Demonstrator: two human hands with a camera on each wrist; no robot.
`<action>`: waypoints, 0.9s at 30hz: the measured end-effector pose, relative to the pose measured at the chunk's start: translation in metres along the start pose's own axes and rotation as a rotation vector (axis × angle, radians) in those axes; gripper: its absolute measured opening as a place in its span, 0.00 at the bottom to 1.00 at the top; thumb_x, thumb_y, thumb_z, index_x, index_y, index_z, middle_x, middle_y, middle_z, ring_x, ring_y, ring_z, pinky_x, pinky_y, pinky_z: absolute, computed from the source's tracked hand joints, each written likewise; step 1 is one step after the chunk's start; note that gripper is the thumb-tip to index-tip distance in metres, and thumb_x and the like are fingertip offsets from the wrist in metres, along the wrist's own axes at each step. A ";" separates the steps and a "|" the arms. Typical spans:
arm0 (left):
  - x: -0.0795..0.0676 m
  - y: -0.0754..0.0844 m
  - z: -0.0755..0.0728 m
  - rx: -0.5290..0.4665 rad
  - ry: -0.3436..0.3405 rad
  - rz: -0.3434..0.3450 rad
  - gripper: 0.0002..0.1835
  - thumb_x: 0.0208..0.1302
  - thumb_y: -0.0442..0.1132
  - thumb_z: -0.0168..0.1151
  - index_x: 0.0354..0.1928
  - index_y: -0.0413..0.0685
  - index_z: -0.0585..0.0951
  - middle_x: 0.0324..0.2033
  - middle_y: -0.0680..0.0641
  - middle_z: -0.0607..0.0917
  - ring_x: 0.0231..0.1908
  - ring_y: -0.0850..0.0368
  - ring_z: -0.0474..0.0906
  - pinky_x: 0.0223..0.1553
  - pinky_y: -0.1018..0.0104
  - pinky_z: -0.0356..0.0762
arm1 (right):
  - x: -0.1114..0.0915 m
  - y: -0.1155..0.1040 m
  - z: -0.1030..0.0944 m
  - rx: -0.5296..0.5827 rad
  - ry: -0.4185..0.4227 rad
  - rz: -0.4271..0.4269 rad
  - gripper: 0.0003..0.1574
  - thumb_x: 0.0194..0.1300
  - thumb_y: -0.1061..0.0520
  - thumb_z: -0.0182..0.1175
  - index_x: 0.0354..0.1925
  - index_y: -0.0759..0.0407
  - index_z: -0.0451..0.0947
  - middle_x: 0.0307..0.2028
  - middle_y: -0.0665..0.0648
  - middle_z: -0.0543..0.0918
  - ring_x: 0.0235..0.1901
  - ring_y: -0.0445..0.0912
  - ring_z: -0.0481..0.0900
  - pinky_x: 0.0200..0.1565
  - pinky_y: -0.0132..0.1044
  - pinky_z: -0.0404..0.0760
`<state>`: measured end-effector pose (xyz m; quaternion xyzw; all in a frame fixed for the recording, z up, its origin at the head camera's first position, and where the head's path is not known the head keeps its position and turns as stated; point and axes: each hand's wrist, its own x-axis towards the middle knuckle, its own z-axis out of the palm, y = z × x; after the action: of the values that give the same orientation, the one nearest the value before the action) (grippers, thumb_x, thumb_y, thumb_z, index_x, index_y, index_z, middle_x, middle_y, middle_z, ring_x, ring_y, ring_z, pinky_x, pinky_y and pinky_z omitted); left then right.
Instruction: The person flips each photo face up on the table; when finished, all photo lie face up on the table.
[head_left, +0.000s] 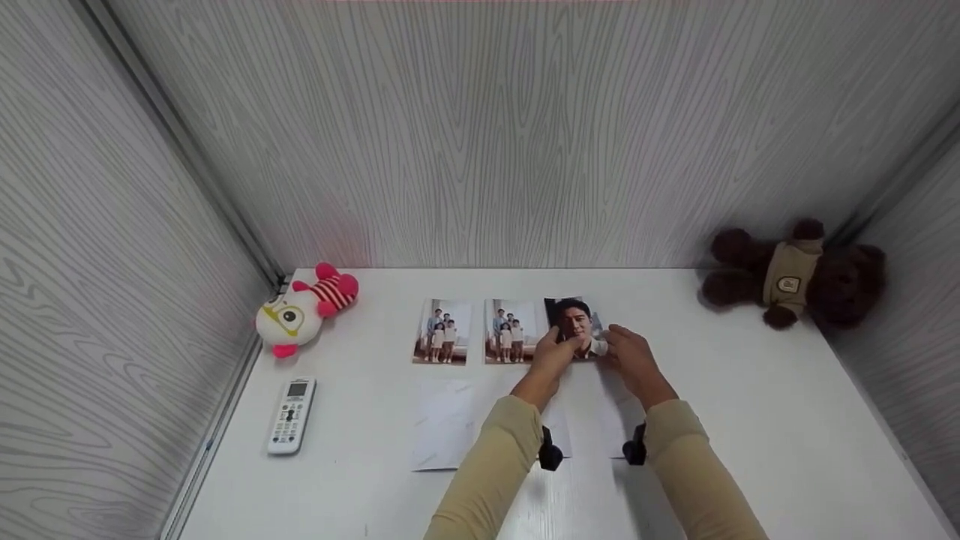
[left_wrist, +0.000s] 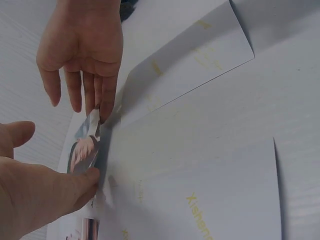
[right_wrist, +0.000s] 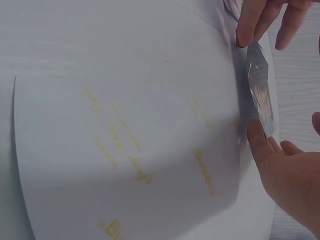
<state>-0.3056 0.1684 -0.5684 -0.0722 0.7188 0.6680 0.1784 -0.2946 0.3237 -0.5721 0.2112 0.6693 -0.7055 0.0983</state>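
Note:
A photo print of a person's portrait (head_left: 571, 319) is between my two hands at the right end of a row of photos. My left hand (head_left: 553, 361) pinches its lower left edge, the thumb lying over the picture. At the opposite edge, my right hand (head_left: 631, 358) pinches the lower right corner between thumb and fingers. In the right wrist view the portrait photo (right_wrist: 260, 90) looks bent and slightly raised. Two matching family photos, one at the far left (head_left: 441, 334) and one beside my left hand (head_left: 506, 330), lie face up.
Nearer me lie white sheets with faint yellow print, one at left (head_left: 442, 424) and another (right_wrist: 125, 145) under my right wrist. A white remote (head_left: 292, 416) and a pink-and-white plush toy (head_left: 304, 311) are at left. A brown teddy bear (head_left: 795, 277) lies back right.

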 end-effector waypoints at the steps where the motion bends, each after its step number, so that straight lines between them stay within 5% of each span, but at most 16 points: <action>1: 0.000 0.001 0.000 0.005 0.003 0.002 0.39 0.68 0.46 0.64 0.76 0.39 0.62 0.75 0.38 0.65 0.76 0.43 0.58 0.75 0.55 0.60 | 0.000 0.000 0.000 -0.007 0.000 -0.004 0.38 0.81 0.55 0.42 0.80 0.66 0.44 0.79 0.68 0.53 0.76 0.58 0.57 0.75 0.50 0.63; 27: -0.007 0.007 -0.017 0.030 -0.066 -0.039 0.36 0.71 0.48 0.61 0.76 0.42 0.65 0.75 0.39 0.66 0.76 0.43 0.59 0.74 0.52 0.62 | -0.007 -0.003 -0.001 -0.050 0.007 -0.009 0.42 0.79 0.55 0.46 0.81 0.63 0.41 0.79 0.69 0.49 0.78 0.63 0.50 0.74 0.54 0.64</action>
<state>-0.3042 0.1509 -0.5587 -0.0612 0.7210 0.6556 0.2161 -0.2894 0.3237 -0.5666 0.2080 0.6881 -0.6882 0.0981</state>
